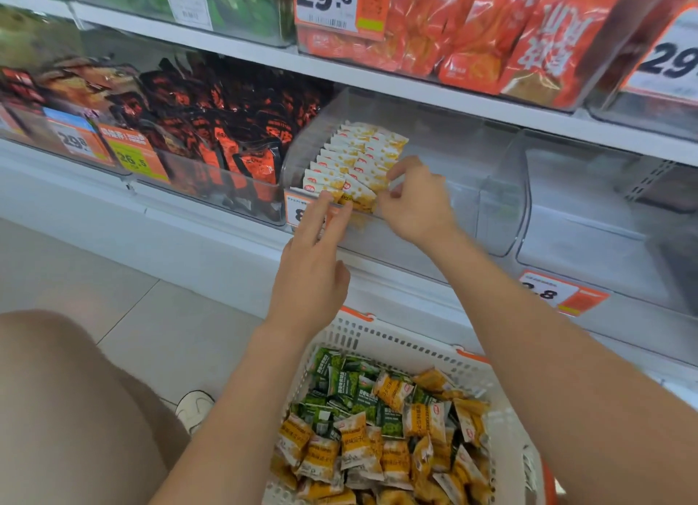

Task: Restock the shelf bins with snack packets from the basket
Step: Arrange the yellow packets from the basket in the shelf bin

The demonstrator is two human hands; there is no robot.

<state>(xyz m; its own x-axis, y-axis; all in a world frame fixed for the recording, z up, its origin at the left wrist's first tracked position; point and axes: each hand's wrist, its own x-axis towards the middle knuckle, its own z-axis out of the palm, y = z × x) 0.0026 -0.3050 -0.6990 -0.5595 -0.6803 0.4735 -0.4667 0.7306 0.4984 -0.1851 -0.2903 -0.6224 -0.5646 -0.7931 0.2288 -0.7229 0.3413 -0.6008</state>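
Packets (355, 157) stand filed upright at the front-left corner of the clear bin (498, 210), left hand (313, 266) bracing them with straight fingers, right hand (415, 206) fingers pinching the file's right edge, apparently squaring it; basket (396, 342) below holds remaining stock.

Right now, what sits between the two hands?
Head view: the front yellow-and-white snack packets of the row in the clear plastic bin, between left hand and right hand.

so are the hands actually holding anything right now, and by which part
The right hand pinches the front yellow packets by their right edge; the left hand only touches them with straight fingers.
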